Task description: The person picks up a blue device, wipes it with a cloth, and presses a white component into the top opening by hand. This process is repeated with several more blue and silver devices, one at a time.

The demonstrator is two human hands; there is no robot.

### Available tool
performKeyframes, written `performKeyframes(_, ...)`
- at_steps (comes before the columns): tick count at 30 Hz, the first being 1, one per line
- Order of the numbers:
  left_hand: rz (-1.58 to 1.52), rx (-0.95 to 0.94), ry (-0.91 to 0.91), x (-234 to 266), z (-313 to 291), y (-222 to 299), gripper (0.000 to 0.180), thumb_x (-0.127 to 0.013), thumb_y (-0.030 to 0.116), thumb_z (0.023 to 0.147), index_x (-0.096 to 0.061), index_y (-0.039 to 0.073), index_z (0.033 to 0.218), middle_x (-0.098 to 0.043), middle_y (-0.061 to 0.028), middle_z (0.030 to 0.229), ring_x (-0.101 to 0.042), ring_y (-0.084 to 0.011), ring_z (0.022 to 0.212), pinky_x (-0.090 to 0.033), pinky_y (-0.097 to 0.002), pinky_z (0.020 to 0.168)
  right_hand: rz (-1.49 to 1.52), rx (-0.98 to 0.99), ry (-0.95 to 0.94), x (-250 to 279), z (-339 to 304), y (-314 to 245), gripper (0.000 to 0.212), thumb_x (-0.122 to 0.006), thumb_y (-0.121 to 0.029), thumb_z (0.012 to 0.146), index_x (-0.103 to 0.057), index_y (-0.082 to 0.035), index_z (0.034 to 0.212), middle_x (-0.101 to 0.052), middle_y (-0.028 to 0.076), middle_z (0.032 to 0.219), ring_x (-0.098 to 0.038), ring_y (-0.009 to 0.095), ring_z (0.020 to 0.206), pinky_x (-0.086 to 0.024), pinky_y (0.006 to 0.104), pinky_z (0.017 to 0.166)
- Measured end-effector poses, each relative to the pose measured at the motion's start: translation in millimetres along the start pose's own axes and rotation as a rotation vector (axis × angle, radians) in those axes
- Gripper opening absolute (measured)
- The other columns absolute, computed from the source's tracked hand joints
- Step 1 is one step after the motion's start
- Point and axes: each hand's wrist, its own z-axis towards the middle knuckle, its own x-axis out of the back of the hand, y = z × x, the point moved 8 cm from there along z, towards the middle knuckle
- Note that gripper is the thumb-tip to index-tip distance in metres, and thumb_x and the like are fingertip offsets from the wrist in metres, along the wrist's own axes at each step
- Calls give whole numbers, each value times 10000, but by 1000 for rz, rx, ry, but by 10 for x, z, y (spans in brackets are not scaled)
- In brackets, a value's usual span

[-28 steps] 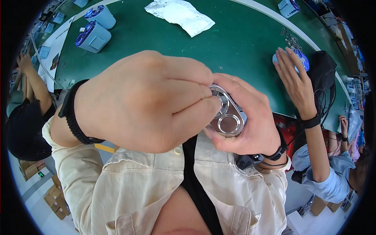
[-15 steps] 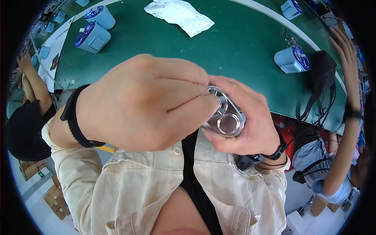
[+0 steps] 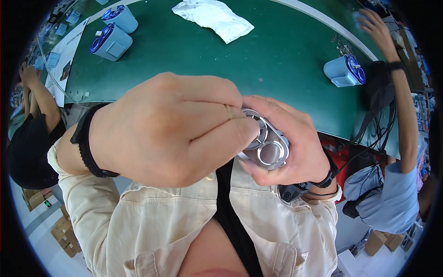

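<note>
My right hand [image 3: 300, 147] is wrapped round a shiny silver, oblong part [image 3: 271, 154] with two round rings in its upper face. Across from it, my left hand [image 3: 175, 131] is closed, its fingers pressed together. Its fingertips reach over the farther ring, where thin spokes show, and hide part of it. Whatever they may pinch there is out of sight. The nearer ring lies uncovered. Both hands are in front of my chest, at the near edge of the green table [image 3: 184, 60].
Light-blue containers with dark-blue lids stand at the table's left [image 3: 112, 42] and right [image 3: 342, 71]. A crumpled white bag [image 3: 214, 18] lies at the back. Small metal pieces [image 3: 344, 47], a black bag [image 3: 380, 85] and cables are on the right. People sit on both sides.
Both hands and the silver part have dropped slightly toward me, with the left hand still over the farther ring. The right-hand person's raised arm has swung farther over the table's back.
</note>
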Motion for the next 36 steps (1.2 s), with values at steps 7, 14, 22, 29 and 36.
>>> performKeyframes(7, 30, -38, -1, -12, -39, -3, 281, -684, 39, 617, -625, -112, 847, -627, -162, 702, -635, -281, 675, -519, -314, 472, 11, 34, 16, -25, 25, -35, 653, -785, -156, 609, -559, 13, 1198, -642, 162, 998, -647, 318, 823, -535, 354, 713)
performKeyframes(14, 14, -67, 46, -10, -50, 27, 285, -680, 44, 611, -609, -114, 838, -589, -139, 662, -609, -273, 681, -485, -304, 440, 46, 39, -22, -52, 33, -46, 646, -777, -139, 617, -555, 6, 1206, -638, 149, 959, -646, 305, 796, -530, 347, 692)
performKeyframes(22, 66, -19, -53, -47, -44, 67, 305, -701, 34, 654, -589, -119, 892, -555, -129, 641, -598, -273, 719, -472, -309, 445, 63, -75, -73, -99, -14, 32, 712, -792, -144, 580, -557, 61, 1220, -632, 195, 1137, -648, 317, 1011, -485, 345, 889)
performKeyframes(29, 38, 109, -173, -41, -17, 43, 309, -720, 25, 675, -584, -113, 915, -576, -157, 727, -592, -287, 722, -478, -323, 478, 79, -54, -77, -105, -4, 9, 721, -791, -147, 584, -547, 60, 1230, -632, 196, 1140, -646, 324, 1015, -485, 350, 890)
performKeyframes(36, -41, 193, -89, -46, -67, -35, 313, -755, 57, 672, -603, -79, 909, -594, -163, 786, -598, -291, 721, -492, -356, 567, 90, -60, -99, -127, 1, 31, 707, -785, -165, 599, -550, 55, 1229, -635, 192, 1137, -646, 325, 1016, -485, 354, 893)
